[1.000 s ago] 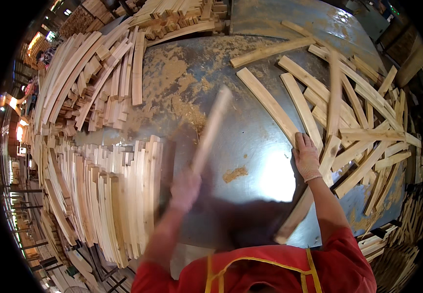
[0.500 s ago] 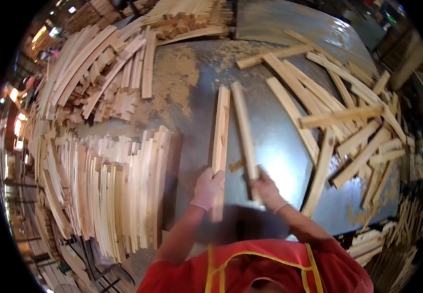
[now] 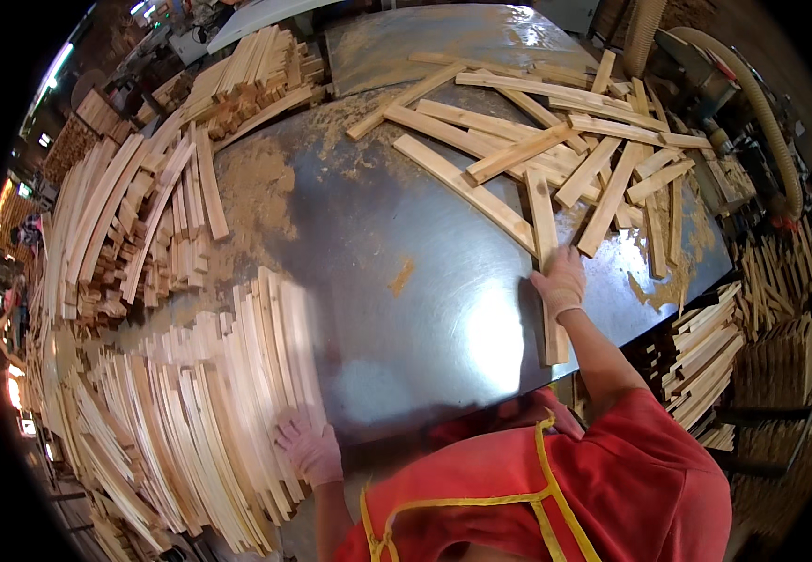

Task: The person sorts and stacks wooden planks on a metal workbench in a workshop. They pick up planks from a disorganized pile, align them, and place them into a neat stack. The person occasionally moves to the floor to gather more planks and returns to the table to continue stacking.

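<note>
My right hand [image 3: 561, 279], in a thin pale glove, grips a wooden strip [image 3: 554, 337] near its middle. The strip lies at the near edge of the loose pile, its far end among other pieces. Low on the left, my gloved left hand [image 3: 310, 451] rests with fingers spread against the near part of a row of wooden strips [image 3: 280, 356] standing side by side. Nothing is held in that hand.
A jumbled pile of wooden strips [image 3: 518, 155] covers the right far part of the metal table [image 3: 406, 347]. More stacked strips [image 3: 116, 215] fill the far left. Sawdust [image 3: 256, 187] is scattered about. A ribbed hose [image 3: 776, 122] stands at the right, above strips stacked beside the table [image 3: 706, 347].
The two strips I held have left my hands. My left hand moved left to the row; my right hand moved right onto a strip of the pile. The view has turned.
</note>
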Tool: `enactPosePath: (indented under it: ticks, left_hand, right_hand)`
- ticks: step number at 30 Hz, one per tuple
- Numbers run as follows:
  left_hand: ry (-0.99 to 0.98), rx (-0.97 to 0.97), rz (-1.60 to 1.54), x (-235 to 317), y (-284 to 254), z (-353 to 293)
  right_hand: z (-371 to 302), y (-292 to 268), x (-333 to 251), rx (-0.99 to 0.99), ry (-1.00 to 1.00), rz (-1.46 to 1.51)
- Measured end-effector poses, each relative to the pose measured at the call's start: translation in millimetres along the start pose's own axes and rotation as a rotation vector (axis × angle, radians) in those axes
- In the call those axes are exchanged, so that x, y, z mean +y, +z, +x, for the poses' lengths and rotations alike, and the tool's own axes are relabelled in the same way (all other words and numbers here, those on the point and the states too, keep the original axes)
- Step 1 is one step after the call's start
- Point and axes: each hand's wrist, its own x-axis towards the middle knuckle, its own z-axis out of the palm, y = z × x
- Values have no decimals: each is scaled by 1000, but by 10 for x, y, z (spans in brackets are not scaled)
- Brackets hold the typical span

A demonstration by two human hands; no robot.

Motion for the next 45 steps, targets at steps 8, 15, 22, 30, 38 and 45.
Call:
enactPosePath:
  ticks: [8,15,22,30,38,45]
  left_hand:
    - [421,81,-385,1078,-22,128]
    - [378,-241,-453,2619,-289,189]
    - [247,-23,-492,2803,48,165]
    - [-211,-540,-1640,2572,-114,267]
    - [-93,-363,-1170,1942,-218,172]
    - [-126,-41,-246,743,-135,-328]
  right_hand:
    - [-719,-90,-751,-602,65,695]
    - [1620,429,-351,-76,-203,315]
    - [2587,783,-202,-452,-118,-198]
    - [-5,417,-410,-954,-143,925]
    - [-1270,-170,-1143,-1321,-677,577]
    - [-827,-185,-752,-1149,-350,628]
